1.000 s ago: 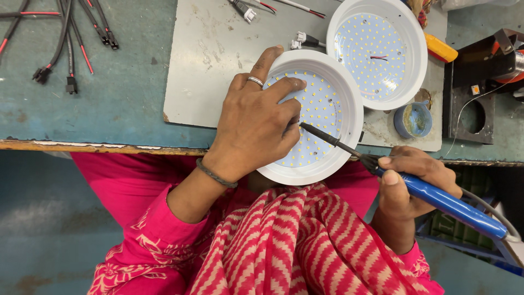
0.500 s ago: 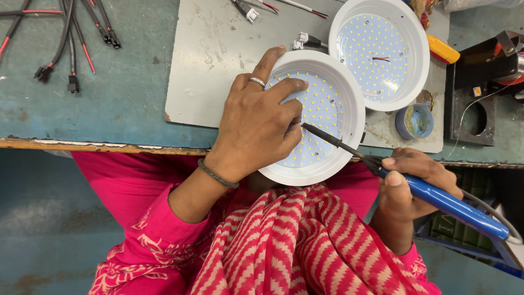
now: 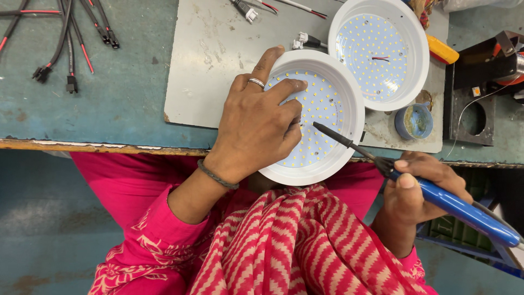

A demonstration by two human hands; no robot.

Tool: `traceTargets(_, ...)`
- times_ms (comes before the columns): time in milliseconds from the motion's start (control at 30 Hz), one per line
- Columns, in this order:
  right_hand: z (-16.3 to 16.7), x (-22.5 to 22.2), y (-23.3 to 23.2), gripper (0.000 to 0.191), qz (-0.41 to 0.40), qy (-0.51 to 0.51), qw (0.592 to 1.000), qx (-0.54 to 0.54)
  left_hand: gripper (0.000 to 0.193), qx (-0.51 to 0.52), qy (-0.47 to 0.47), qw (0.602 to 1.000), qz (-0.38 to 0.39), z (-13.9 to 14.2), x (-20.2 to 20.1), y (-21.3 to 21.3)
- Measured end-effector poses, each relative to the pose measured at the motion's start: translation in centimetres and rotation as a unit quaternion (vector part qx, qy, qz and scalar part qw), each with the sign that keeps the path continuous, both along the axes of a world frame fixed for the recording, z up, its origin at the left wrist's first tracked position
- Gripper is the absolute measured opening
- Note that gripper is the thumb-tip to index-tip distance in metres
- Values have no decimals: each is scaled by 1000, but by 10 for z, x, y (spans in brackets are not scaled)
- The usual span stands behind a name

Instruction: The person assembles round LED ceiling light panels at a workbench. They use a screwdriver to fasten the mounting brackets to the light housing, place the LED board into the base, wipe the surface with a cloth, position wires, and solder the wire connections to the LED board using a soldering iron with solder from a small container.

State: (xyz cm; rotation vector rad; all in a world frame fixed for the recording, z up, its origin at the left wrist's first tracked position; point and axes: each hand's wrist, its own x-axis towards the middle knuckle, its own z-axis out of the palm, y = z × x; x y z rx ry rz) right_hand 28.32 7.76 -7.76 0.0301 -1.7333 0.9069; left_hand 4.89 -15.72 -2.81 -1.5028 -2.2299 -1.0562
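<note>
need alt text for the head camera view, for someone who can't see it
A left hand presses on a round white LED lamp while the right hand aims a blue-handled soldering iron at it. A second lamp lies beside it.

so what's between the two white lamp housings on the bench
Nothing lies between them: in the head view the near housing under the left hand and the far housing sit rim against rim. A white connector lies left of that join.
</note>
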Motion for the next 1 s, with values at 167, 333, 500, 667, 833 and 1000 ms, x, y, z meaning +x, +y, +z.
traceTargets(167, -6, 2, -5, 45, 6, -12, 1000, -2, 11, -3, -6, 1000, -4, 0, 0, 0)
traceTargets(333, -4, 0, -10, 43, 14, -21, 1000, -6, 10, 1, -2, 1000, -1, 0, 0, 0)
traceTargets(500, 8, -2, -11, 39, -38, -5, 999, -2, 9, 2, -9, 1000, -5, -1, 0, -1)
traceTargets(667, 14, -5, -10, 36, -106, 35, 994, -11, 8, 9, -7, 1000, -7, 2, 1, -1)
traceTargets(833, 9, 5, -4, 39, -157, 53, 986, -29, 8, 5, 5, 1000, 0, 0, 4, 0)
traceTargets(1000, -3, 35, 10, 40, -373, -44, 922, 93, 32, 120, -67, 983, 124, 3, 1, -5)
